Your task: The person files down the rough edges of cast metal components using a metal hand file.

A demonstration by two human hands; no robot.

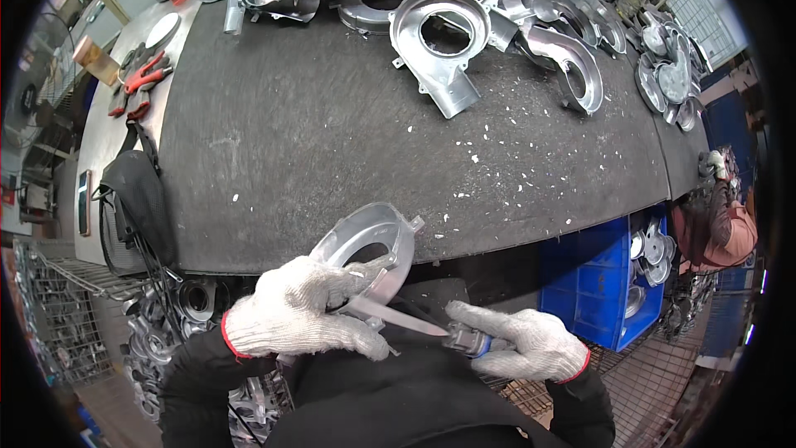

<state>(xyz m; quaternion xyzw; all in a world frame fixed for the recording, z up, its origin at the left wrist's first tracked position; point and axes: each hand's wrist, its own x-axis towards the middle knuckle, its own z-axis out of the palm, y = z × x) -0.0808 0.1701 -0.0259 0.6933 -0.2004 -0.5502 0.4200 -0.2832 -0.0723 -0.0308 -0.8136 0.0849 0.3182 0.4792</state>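
Note:
In my left hand (303, 307), in a white knit glove with a red cuff, is a silvery cast-metal housing (388, 236) with a round opening, tilted at the table's near edge. The fingers wrap its lower rim, and one reaches across the opening. My right hand (526, 344), gloved alike, grips a hand-held tool (468, 340) with a silver head and a blue part. A long flat tapered strip (398, 318) runs from this tool toward the housing's lower end. Whether the strip touches the housing I cannot tell. The tool's exact kind is unclear.
Similar housings (444, 29) pile along the table's far side. Pale chips dot the dark mat (332, 141). Red-grey gloves (141, 87) and a black bag (137, 207) lie left. A blue crate (584, 282) with metal parts sits right, near another person (717, 228).

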